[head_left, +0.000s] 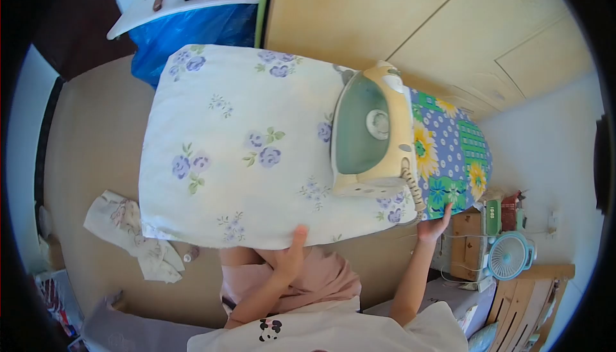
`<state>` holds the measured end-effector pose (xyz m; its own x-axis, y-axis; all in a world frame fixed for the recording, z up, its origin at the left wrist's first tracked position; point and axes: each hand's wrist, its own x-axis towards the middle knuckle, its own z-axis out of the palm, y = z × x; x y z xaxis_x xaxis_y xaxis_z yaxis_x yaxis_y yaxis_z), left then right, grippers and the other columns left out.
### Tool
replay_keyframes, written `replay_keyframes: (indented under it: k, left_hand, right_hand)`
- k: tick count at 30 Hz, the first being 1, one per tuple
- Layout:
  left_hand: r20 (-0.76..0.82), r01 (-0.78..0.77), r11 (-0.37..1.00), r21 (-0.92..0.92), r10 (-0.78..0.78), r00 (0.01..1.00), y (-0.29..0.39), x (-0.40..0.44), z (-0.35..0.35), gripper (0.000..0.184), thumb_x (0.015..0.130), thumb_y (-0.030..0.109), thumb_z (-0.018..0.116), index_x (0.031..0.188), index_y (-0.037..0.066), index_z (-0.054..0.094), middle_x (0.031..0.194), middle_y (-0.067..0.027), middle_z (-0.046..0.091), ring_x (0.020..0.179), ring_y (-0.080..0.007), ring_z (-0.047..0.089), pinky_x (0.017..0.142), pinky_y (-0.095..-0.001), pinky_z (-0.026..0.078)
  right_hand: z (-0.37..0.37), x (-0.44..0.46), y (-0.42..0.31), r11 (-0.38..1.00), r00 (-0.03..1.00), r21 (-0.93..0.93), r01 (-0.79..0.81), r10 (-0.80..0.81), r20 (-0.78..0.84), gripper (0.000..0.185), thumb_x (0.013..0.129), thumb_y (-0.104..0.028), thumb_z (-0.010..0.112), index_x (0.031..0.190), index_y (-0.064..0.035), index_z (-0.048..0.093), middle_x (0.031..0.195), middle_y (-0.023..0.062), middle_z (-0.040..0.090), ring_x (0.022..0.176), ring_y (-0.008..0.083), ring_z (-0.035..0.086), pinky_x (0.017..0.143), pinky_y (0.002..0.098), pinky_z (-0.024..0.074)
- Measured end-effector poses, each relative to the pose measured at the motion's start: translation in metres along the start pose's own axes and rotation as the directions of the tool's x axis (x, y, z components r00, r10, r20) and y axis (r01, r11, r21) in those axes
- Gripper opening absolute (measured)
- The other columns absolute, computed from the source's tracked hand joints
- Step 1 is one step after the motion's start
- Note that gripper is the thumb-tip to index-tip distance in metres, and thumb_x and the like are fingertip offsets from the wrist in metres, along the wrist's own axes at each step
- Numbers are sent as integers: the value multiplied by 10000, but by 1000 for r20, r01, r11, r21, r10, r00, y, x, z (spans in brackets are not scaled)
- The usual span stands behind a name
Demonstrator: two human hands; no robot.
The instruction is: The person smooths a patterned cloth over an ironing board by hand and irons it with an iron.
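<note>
A white cloth with purple flowers [237, 121] is spread over most of an ironing board, whose blue, green and yellow patterned cover [443, 140] shows at the right end. A cream and teal iron [362, 134] rests on the cloth's right part, with a coiled cord [412, 188] beside it. My left hand [290, 262] holds the near edge, thumb on top of the cloth and the other fingers hidden underneath. My right hand [434, 228] grips the near edge of the patterned end, close to the cord. Its thumb lies over the cover; its other fingers are mostly hidden below.
A crumpled white cloth [135, 233] lies on the floor at left. Behind the board are a white table [186, 0], a blue plastic bag [205, 31] and wooden cabinets [366, 6]. A light-blue fan [509, 256] stands at right, near a wooden headboard [523, 294].
</note>
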<state>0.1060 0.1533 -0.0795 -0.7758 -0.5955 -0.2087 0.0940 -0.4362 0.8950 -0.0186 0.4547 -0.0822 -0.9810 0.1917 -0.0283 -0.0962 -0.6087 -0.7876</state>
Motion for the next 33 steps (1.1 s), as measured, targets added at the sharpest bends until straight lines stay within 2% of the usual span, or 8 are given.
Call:
replay_keyframes:
  k: [6,12,21,24,27,29,30,33]
  left_hand:
    - [-288,14,862,-507,-185,939,28,15,-76,455,877,184,512,1261,-17,377,1237,-106,458,1154,-227,432,951,-346,370]
    - [-406,-212,971,-114,149,902,85,45,-139,475,863,224,512,1262,-1,385,1231,-106,472,1157,-233,443,922,-395,403]
    - [-209,-110,868,-484,7,978,106,63,-161,421,860,166,490,1243,15,399,1221,-111,490,1128,-224,474,939,-398,383]
    - [-280,-259,889,-377,158,947,91,68,-188,356,855,137,469,1190,22,428,1198,-114,498,1128,-206,472,922,-380,392]
    - [215,-442,797,-411,556,803,74,71,-234,317,836,76,472,1149,44,440,1173,-104,504,1140,-200,459,935,-359,369]
    - [-315,-484,786,385,605,731,98,75,-192,365,785,2,504,1140,64,442,1110,-95,512,1087,-187,475,918,-335,367]
    - [-147,-496,607,621,712,687,113,83,-183,432,716,-67,542,1118,67,461,1079,-98,505,1036,-183,481,895,-325,377]
    - [190,-566,659,496,553,811,127,92,-197,358,672,-94,572,989,60,512,968,-71,523,921,-158,499,830,-291,393]
  right_hand:
    - [-1,1,2,1000,997,19,-15,16,-72,586,864,-385,518,1322,-66,341,1318,92,406,1201,269,391,1007,420,304]
    - [-6,1,5,1000,993,7,28,-27,-114,601,864,-378,520,1334,-62,318,1327,94,393,1208,272,384,1008,427,305]
    - [-10,5,5,1000,993,21,20,-18,-115,601,861,-361,510,1334,-49,312,1336,109,385,1218,280,373,1020,429,288]
    - [-13,6,6,998,992,56,11,-4,-125,587,863,-344,504,1332,-41,321,1332,117,392,1218,275,376,1025,422,282]
    - [-16,8,7,998,996,63,17,-12,-88,587,863,-340,505,1333,-40,320,1335,119,389,1215,274,379,1026,417,282]
    - [-10,7,6,998,990,64,5,4,-140,592,861,-341,511,1332,-37,322,1338,115,387,1215,271,379,1026,412,283]
    - [-11,8,6,999,988,40,20,-14,-154,596,859,-344,514,1333,-38,321,1337,111,388,1216,269,379,1026,410,283]
    - [-20,9,4,999,987,16,33,-30,-158,601,858,-350,517,1334,-41,321,1336,104,391,1217,264,379,1026,407,284]
